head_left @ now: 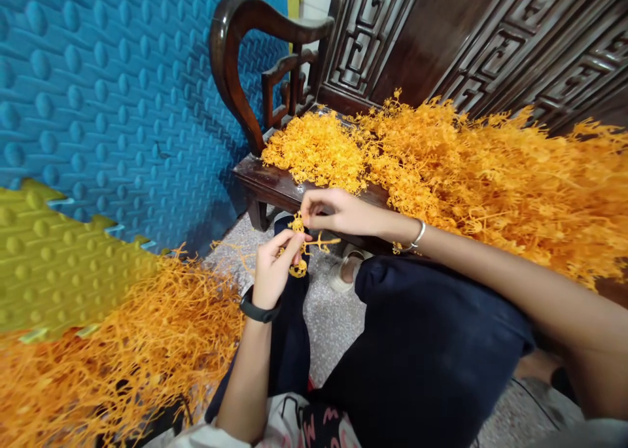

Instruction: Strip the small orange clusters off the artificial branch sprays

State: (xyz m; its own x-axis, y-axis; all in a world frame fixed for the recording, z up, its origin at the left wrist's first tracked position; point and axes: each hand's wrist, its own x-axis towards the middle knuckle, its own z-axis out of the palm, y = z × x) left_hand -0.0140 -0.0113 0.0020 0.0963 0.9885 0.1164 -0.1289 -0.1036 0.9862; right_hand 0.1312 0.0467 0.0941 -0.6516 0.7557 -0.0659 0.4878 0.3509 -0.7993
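Observation:
Between my hands, above the floor in front of the bench, is a yellow-orange plastic sprig (pixel 321 242) with thin stems and small looped, flower-like tips. My left hand (pixel 275 265), with a dark band at its wrist, pinches the sprig between thumb and fingers. Just above and to the right, my right hand (pixel 331 211) has its thumb and fingertips closed at the sprig's upper end; what exactly lies in that pinch is too small to make out. A heap of small yellow pieces (pixel 318 147) sits on the bench beyond my hands.
A big pile of branched orange sprigs (pixel 471 167) covers the right of the dark wooden bench (pixel 279 180). Thin orange stems (pixel 161 330) are heaped at lower left. A curved armrest (pixel 228 49) rises at the bench's left end, beside blue foam matting (pixel 122 95).

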